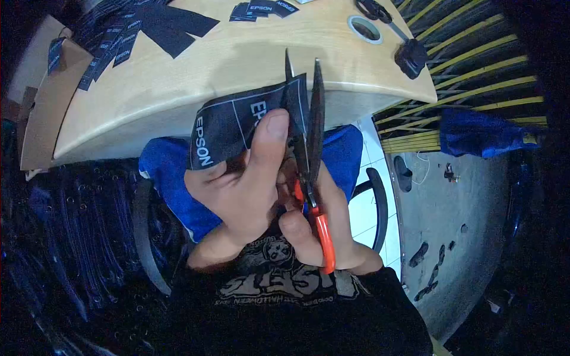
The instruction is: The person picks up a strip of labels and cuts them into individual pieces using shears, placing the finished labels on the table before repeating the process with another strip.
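Note:
My left hand (237, 184) is closed on a black fabric strip (225, 127) printed with white EPSON lettering and thin white lines, the thumb pressed on top. My right hand (323, 222) grips red-handled scissors (317, 118), their blades apart and pointing away from me. The strip's right end lies between the two blades, near a white printed line. Part of the right hand's fingers is hidden behind the scissors and the left hand.
On the wooden table (267, 59) lie black strips (166, 26) and small EPSON labels (261, 9). A roll of tape (364, 29) and a black object (411, 58) sit at the right. A cardboard box (56, 107) stands left. Dark lanyard-like straps (89, 237) hang lower left.

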Demonstrator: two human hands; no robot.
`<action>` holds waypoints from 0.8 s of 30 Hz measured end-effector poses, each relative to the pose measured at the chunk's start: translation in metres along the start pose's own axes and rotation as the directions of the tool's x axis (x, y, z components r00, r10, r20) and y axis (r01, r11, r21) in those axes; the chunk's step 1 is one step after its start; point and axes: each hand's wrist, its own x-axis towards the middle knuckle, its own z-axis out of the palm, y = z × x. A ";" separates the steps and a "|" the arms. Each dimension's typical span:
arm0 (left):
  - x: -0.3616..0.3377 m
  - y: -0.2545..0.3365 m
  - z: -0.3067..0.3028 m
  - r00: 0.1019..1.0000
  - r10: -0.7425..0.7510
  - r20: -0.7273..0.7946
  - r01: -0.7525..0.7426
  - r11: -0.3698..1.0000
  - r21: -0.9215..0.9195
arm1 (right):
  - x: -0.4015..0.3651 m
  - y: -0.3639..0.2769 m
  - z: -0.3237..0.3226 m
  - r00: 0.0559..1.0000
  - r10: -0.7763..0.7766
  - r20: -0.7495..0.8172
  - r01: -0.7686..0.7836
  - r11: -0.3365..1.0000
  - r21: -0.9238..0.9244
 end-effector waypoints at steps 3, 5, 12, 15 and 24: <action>-0.001 -0.003 -0.004 1.000 -0.018 0.018 0.017 1.000 0.017 | -0.001 0.004 0.002 0.999 -0.027 -0.026 0.028 0.999 0.023; 0.001 -0.003 -0.005 0.999 -0.027 0.017 0.027 0.999 0.025 | -0.002 0.007 0.003 0.999 -0.039 -0.022 0.039 0.998 0.041; 0.001 0.000 -0.011 0.999 -0.009 0.054 0.003 0.993 0.114 | -0.003 -0.003 -0.001 0.998 0.052 0.029 -0.053 0.998 0.031; 0.004 -0.007 -0.010 0.993 0.095 0.068 -0.091 0.994 -0.056 | -0.001 -0.001 0.001 1.000 0.016 0.004 -0.016 1.000 0.002; 0.007 -0.007 -0.013 0.986 0.136 0.093 -0.132 0.990 -0.041 | 0.001 0.001 0.002 1.000 -0.008 0.003 0.008 0.999 0.031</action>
